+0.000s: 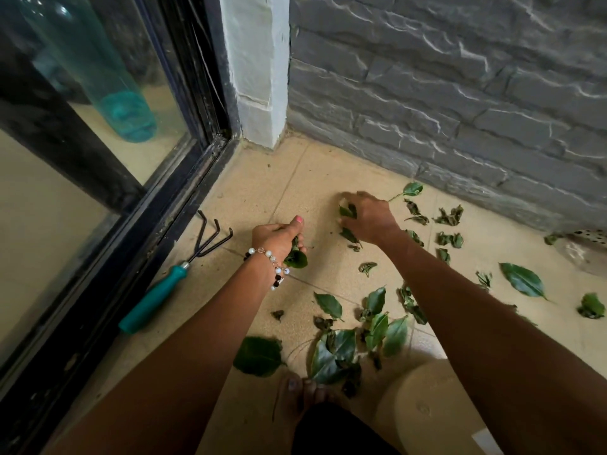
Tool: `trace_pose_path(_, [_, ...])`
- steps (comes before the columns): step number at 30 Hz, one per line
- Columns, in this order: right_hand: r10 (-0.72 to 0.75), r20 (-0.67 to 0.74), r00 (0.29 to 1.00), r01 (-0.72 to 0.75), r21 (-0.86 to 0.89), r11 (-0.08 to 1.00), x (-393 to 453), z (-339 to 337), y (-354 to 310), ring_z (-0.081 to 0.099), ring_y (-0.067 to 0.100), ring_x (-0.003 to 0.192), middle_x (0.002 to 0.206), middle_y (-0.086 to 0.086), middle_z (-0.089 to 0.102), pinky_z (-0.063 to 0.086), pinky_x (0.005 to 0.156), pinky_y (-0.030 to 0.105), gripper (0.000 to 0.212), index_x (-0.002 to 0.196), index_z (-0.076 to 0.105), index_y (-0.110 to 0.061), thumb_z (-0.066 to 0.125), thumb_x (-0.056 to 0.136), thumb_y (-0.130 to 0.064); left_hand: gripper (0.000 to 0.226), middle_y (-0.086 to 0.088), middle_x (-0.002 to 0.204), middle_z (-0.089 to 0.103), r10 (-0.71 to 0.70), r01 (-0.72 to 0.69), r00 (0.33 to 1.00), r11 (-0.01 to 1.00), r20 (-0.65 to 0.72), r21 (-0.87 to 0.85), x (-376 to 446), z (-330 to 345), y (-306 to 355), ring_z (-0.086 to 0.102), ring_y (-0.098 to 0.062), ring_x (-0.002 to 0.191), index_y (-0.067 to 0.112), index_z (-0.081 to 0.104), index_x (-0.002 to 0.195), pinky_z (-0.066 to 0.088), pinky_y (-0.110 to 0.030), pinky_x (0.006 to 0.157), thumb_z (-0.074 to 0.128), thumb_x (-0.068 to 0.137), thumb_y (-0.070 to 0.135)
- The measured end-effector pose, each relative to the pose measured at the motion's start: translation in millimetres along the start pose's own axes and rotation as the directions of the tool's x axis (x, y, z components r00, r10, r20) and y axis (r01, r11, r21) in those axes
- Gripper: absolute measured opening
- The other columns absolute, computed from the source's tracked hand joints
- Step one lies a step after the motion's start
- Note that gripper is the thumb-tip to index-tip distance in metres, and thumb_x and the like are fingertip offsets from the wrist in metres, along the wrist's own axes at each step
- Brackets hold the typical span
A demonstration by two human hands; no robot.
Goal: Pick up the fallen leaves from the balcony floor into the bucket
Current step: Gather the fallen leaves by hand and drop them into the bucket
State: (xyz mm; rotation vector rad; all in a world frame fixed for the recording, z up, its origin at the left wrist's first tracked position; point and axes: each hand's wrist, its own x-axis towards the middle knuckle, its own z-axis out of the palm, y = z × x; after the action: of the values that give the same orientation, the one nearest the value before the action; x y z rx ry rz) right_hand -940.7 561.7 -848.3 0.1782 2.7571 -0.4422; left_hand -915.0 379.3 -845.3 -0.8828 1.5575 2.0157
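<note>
Green leaves (353, 346) lie scattered over the beige tiled balcony floor (253, 192), thickest in a heap at about six o'clock, just ahead of a bare foot (302, 395), and thinning out toward three o'clock along the foot of the grey stone wall (460, 93). The bucket cannot be made out with certainty; a beige rounded shape (423, 408) sits at five o'clock, partly hidden by the right forearm.

The left hand (279, 236) is stretched forward near the centre, knuckles up, its fingers curled around a small bunch of leaves (295, 256) that sticks out below the palm. A beaded bracelet (269, 261) circles that wrist.

The right hand (369, 215) reaches farther out, toward one o'clock, palm down over the floor, its fingers bent and pinching a few crumpled leaves (347, 211) at their tips.

At nine o'clock a hand rake (170, 280) with a teal handle and three dark prongs lies on the floor beside the black frame of a sliding glass door (184, 178). A white pillar (259, 70) stands in the corner at twelve o'clock.
</note>
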Motion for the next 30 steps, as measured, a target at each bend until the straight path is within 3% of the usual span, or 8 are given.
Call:
trace_pose_path(5, [-0.105, -0.233, 0.967, 0.071, -0.15, 0.986, -11, 26, -5, 0.055, 0.029, 0.104, 0.113, 0.015, 0.062, 0.052, 0.088, 0.035, 0.029, 0.122, 0.061, -0.007, 0.045, 0.098, -0.005, 0.02, -0.009, 0.06, 0.056, 0.002, -0.002, 1.0, 1.0, -0.003, -0.001, 6, 0, -2, 0.046, -0.016, 0.045, -0.004, 0.065, 0.078, 0.048, -0.023, 0.043, 0.07, 0.088, 0.012])
trace_pose_path(10, [-0.162, -0.231, 0.959, 0.124, -0.17, 0.978, -18, 23, -1, 0.064, 0.029, 0.093, 0.105, 0.016, 0.067, 0.054, 0.084, 0.035, 0.03, 0.115, 0.067, -0.004, 0.046, 0.095, 0.001, 0.018, -0.01, 0.062, 0.057, -0.007, 0.008, 1.0, 1.0, 0.007, -0.017, 1, 8, -3, 0.047, -0.014, 0.043, -0.005, 0.064, 0.09, 0.049, -0.022, 0.043, 0.07, 0.089, 0.013])
trace_pose_path(14, [0.019, -0.323, 0.946, 0.085, 0.304, 0.949, -26, 4, -2, 0.069, 0.02, 0.087, 0.1, 0.008, 0.074, 0.055, 0.088, 0.029, 0.019, 0.102, 0.075, -0.006, 0.066, 0.086, -0.003, 0.019, -0.011, 0.064, 0.059, 0.007, -0.007, 1.0, 1.0, 0.022, -0.011, -7, 18, -6, 0.052, -0.017, 0.044, -0.004, 0.063, 0.086, 0.052, -0.024, 0.046, 0.071, 0.087, 0.014])
trace_pose_path(17, [0.205, -0.161, 0.965, 0.029, 0.847, 0.531, -42, -9, -17, 0.071, 0.023, 0.08, 0.088, 0.011, 0.074, 0.058, 0.084, 0.035, 0.013, 0.089, 0.075, -0.006, 0.075, 0.078, -0.001, 0.022, -0.009, 0.072, 0.067, 0.029, -0.03, 1.0, 0.998, 0.012, 0.05, -12, 25, -11, 0.062, -0.02, 0.056, 0.002, 0.066, 0.083, 0.059, -0.032, 0.062, 0.073, 0.086, 0.023])
trace_pose_path(19, [0.169, -0.122, 0.978, 0.043, 0.912, 0.408, -53, -11, -28, 0.071, 0.028, 0.08, 0.085, 0.015, 0.073, 0.059, 0.081, 0.038, 0.013, 0.087, 0.073, -0.005, 0.076, 0.076, 0.002, 0.023, -0.006, 0.082, 0.07, 0.063, -0.058, 0.998, 0.986, -0.029, 0.153, -15, 31, -12, 0.066, -0.021, 0.072, 0.014, 0.066, 0.076, 0.059, -0.038, 0.078, 0.072, 0.087, 0.034])
trace_pose_path(25, [0.072, -0.299, 0.952, 0.119, 0.574, 0.81, -82, 6, -40, 0.065, 0.01, 0.071, 0.078, 0.002, 0.072, 0.052, 0.068, 0.02, 0.02, 0.093, 0.061, -0.015, 0.069, 0.081, -0.002, 0.056, -0.009, 0.1, 0.066, -0.075, 0.079, 0.997, 0.98, -0.029, 0.181, -19, 37, -12, 0.066, -0.028, 0.093, 0.013, 0.059, 0.088, 0.055, -0.041, 0.089, 0.058, 0.081, 0.068])
trace_pose_path(28, [-0.015, -0.129, 0.992, 0.091, 0.613, 0.785, -86, -1, -26, 0.066, 0.012, 0.079, 0.086, 0.003, 0.073, 0.051, 0.067, 0.02, 0.012, 0.1, 0.061, -0.014, 0.066, 0.089, -0.012, 0.049, -0.009, 0.095, 0.064, -0.082, 0.079, 0.997, 0.972, 0.004, 0.222, -25, 35, -14, 0.065, -0.028, 0.094, 0.013, 0.061, 0.088, 0.058, -0.043, 0.083, 0.071, 0.076, 0.06])
trace_pose_path(30, [0.03, -0.004, 1.0, -0.015, 0.799, 0.601, -86, -8, -13, 0.067, 0.013, 0.088, 0.091, 0.002, 0.074, 0.047, 0.064, 0.017, 0.014, 0.11, 0.056, -0.015, 0.058, 0.096, -0.017, 0.046, -0.012, 0.097, 0.068, -0.053, 0.05, 0.999, 0.972, 0.008, 0.228, -24, 32, -13, 0.067, -0.029, 0.09, 0.009, 0.066, 0.096, 0.06, -0.037, 0.071, 0.079, 0.074, 0.047])
